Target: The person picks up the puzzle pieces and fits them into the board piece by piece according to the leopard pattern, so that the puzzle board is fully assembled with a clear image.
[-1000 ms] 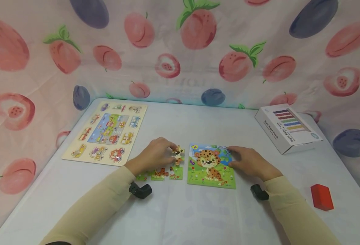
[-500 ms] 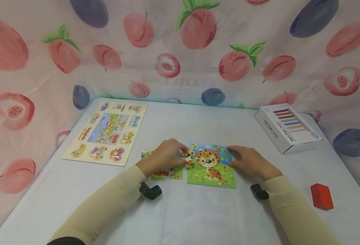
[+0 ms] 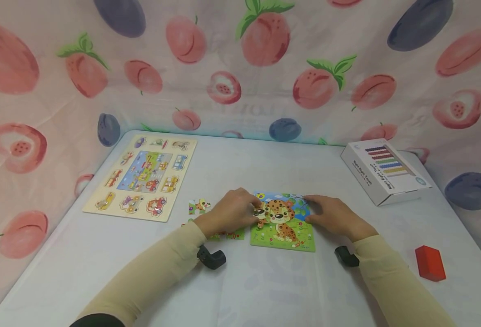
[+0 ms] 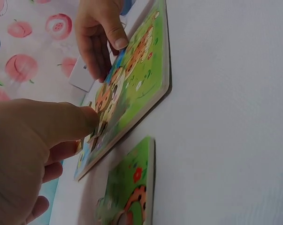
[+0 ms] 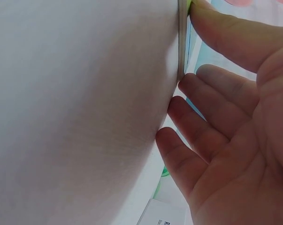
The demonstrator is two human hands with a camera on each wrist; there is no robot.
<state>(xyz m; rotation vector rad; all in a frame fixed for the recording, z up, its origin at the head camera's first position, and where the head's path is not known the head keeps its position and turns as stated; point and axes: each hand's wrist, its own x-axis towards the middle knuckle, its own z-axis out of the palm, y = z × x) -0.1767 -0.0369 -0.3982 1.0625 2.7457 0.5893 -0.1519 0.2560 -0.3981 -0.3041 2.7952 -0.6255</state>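
Note:
A square leopard jigsaw board (image 3: 283, 234) lies flat on the white table. My left hand (image 3: 234, 211) pinches a small leopard-face puzzle piece (image 3: 260, 217) between thumb and fingers, over the board's left part. In the left wrist view the thumb (image 4: 78, 123) partly covers this piece. My right hand (image 3: 334, 215) rests at the board's upper right, with the thumb on its right edge and fingers fairly straight against the corner. More puzzle pieces (image 3: 200, 206) lie left of the board, partly hidden under my left hand and forearm.
A wooden vehicle puzzle (image 3: 175, 159) lies at the back left. At the back right stands a white box (image 3: 399, 181) with coloured rows pictured on it. A red block (image 3: 430, 263) sits at the right. Fruit-patterned cloth (image 3: 224, 45) rises behind the table.
My left hand has carried the leopard-face piece rightwards, from above the loose pieces to over the board's left part. The right hand and the board stay where they were.

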